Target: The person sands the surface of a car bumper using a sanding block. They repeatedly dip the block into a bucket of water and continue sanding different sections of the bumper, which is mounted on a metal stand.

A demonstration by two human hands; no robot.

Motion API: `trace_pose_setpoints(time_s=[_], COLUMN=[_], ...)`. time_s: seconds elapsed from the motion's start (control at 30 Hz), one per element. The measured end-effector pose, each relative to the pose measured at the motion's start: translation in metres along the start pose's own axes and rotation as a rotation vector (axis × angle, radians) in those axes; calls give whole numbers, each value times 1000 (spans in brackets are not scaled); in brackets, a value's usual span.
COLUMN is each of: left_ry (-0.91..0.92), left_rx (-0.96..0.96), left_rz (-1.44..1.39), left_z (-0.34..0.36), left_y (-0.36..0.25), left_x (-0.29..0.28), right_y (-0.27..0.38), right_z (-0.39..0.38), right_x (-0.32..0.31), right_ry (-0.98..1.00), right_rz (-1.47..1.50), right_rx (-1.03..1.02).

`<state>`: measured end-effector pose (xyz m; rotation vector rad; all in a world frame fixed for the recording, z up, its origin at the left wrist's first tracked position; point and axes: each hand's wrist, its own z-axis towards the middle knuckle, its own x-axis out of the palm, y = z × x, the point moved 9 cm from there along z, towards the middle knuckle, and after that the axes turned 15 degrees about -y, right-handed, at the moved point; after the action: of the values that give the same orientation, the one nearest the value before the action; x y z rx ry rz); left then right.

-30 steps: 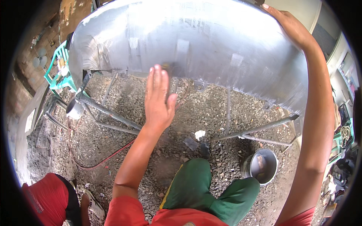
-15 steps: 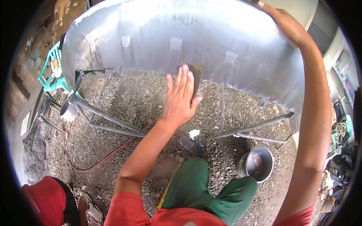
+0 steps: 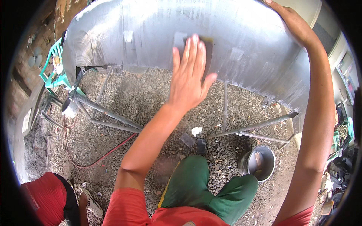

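Note:
A large curved silver-grey panel, looking like a car bumper (image 3: 151,34), spans the top of the view, streaked and with lighter patches. My left hand (image 3: 190,77) presses a dark sheet of sandpaper (image 3: 208,52) against the panel's lower middle. Its fingers lie stretched over the sheet, thumb apart, and the sheet's yellowish-brown corner shows past the fingertips. At the upper right, my right hand (image 3: 296,26) rests over the panel's edge, fingers wrapped along the rim and partly cut off by the frame.
Metal stand legs (image 3: 109,115) reach under the panel over gravel. A bucket (image 3: 260,164) stands by my right knee. A red hose (image 3: 102,158) and a small white pail (image 3: 69,107) lie left. Another person in red (image 3: 47,197) is at lower left, near a green chair (image 3: 56,67).
My left hand has moved up and slightly right with the sandpaper, from the panel's lower edge onto its face. My right hand keeps its place on the rim.

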<state>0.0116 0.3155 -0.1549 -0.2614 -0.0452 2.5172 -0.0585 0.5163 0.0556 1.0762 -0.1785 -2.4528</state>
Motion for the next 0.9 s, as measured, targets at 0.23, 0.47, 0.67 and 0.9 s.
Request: trace_pose_setpoints(time_s=[0.23, 0.47, 0.67, 0.9], left_ry=[142, -43, -34, -11], left_rx=[-62, 10, -65, 37], left_rz=[31, 41, -143, -133], left_z=[-75, 37, -37, 12], left_y=[14, 11, 40, 38], left_x=[5, -12, -41, -39], right_y=[5, 7, -15, -51], right_z=[-1, -4, 16, 36], right_x=[-2, -4, 3, 12], right_ry=[17, 10, -5, -192], right_rz=[45, 50, 9, -78], right_rx=[-22, -54, -46, -92])
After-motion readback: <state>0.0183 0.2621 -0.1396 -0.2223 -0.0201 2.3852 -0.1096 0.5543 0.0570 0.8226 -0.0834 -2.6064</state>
